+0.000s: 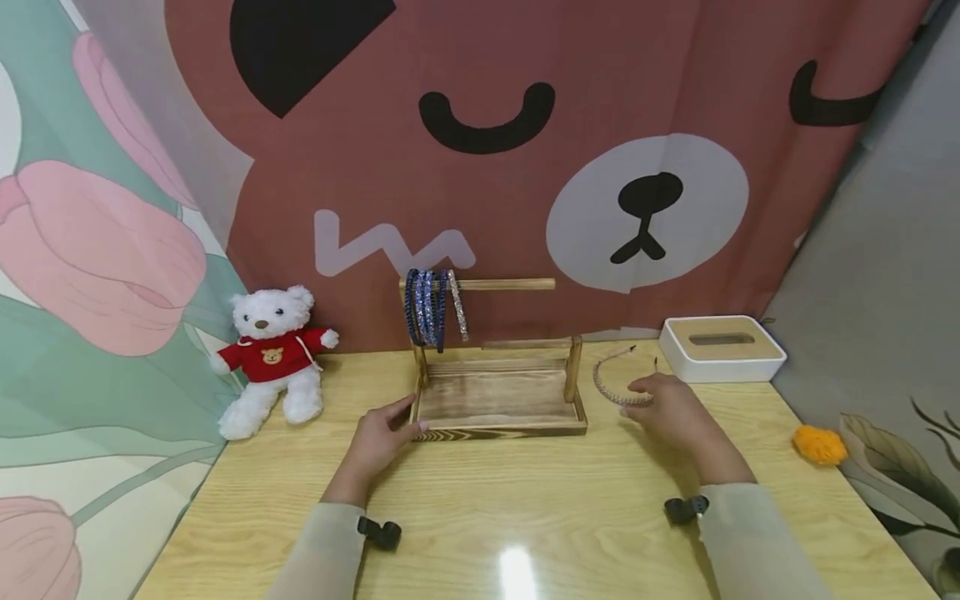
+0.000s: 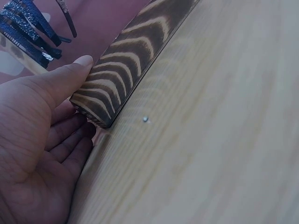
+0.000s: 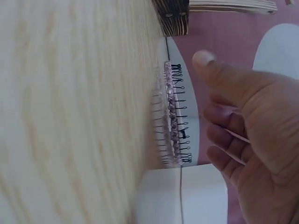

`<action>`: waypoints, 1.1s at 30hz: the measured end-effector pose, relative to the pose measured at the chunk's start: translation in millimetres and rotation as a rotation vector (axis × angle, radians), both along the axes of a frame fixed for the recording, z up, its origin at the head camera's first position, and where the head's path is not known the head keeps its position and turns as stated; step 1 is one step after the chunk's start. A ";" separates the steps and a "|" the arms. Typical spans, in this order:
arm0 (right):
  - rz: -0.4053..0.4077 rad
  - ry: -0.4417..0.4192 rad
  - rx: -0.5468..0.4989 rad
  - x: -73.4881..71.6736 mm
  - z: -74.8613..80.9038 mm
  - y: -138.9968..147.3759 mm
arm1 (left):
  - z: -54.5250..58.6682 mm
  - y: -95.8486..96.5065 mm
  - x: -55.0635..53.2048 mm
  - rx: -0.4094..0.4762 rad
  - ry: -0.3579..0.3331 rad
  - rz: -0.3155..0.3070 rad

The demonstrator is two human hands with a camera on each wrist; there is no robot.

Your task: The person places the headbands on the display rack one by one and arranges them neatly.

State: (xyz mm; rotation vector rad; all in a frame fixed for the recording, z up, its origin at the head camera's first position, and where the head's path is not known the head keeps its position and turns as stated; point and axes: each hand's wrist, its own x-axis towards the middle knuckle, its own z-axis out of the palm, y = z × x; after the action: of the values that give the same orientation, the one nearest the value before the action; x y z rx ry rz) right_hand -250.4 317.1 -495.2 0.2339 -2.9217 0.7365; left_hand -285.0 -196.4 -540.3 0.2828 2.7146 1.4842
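Note:
A wooden stand (image 1: 495, 432) with a shallow tray base and a raised bar rests on the table. Several blue headbands (image 1: 426, 308) and a glittery silver headband (image 1: 457, 308) hang toward the bar's left end. My left hand (image 1: 378, 437) grips the stand's near left corner, its thumb (image 2: 70, 77) on the front edge and the other fingers round the side. Right of the stand, a pale beaded headband (image 3: 172, 112) with small dark teeth lies on the tabletop. Over it hovers my right hand (image 1: 678, 412), fingers loosely bent, with a gap to the headband in the right wrist view.
At the back right stands a white tissue box (image 1: 723, 371) with a wood-coloured top. A white teddy bear (image 1: 262, 400) in a red sweater sits at the left. An orange fluffy thing (image 1: 820, 445) lies by the right edge. A bear-print curtain (image 1: 480, 200) hangs behind the table.

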 end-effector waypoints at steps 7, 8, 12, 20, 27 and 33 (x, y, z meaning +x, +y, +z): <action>0.000 0.056 0.056 -4.9 -11.4 9.1 | 2.1 -0.2 0.8 -0.011 0.002 -0.003; 0.004 0.064 0.061 -5.6 -12.5 10.3 | 2.3 -0.1 0.8 -0.012 0.001 -0.004; 0.033 0.084 0.092 -6.7 -17.1 14.4 | 2.6 0.0 0.4 -0.011 -0.011 -0.001; 0.100 0.097 0.148 -9.5 -19.1 15.7 | 4.6 0.1 0.9 -0.004 -0.013 -0.005; 0.153 0.134 0.189 -11.5 -18.0 12.3 | 4.2 -1.4 -1.3 -0.003 0.006 -0.006; 0.167 0.135 0.168 -8.4 -15.8 7.8 | 2.3 -1.4 -0.6 0.014 -0.005 -0.007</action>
State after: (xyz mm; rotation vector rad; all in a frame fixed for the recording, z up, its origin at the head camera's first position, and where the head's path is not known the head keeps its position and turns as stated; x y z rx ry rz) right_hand -258.8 324.9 -510.9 0.5276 -2.8597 0.4740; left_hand -285.5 -197.8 -538.0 0.2890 2.6977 1.5005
